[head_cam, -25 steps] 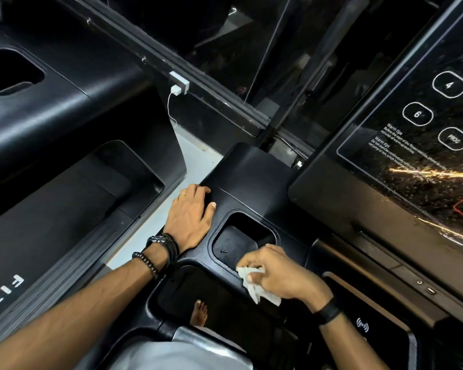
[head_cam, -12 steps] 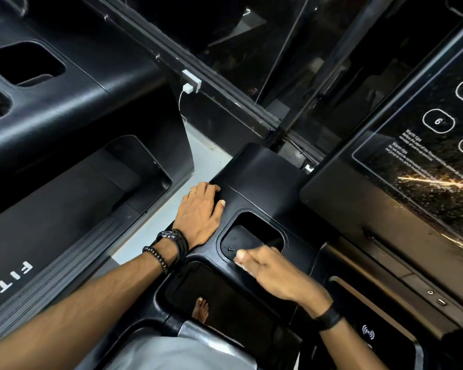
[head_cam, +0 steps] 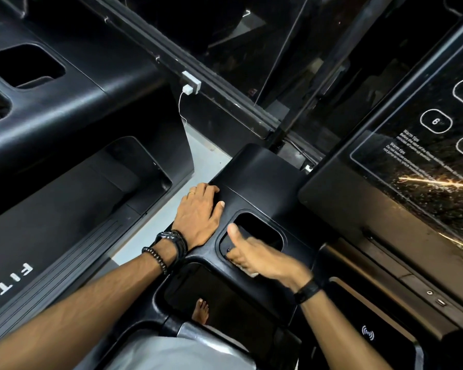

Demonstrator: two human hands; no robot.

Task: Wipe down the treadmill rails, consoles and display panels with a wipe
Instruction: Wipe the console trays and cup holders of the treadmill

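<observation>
Step in hand: wiping console cup recess (head_cam: 262,231). Right hand (head_cam: 257,259) presses wipe (head_cam: 251,273) at rim, thumb raised; left hand (head_cam: 198,214) flat, bracing console (head_cam: 262,177). Next: sweep recess floor.

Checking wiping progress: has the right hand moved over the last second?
Yes. The right hand, wipe under it, has gone from the near rim of the cup holder down into it, thumb now raised. The left hand stays beside it.
</observation>
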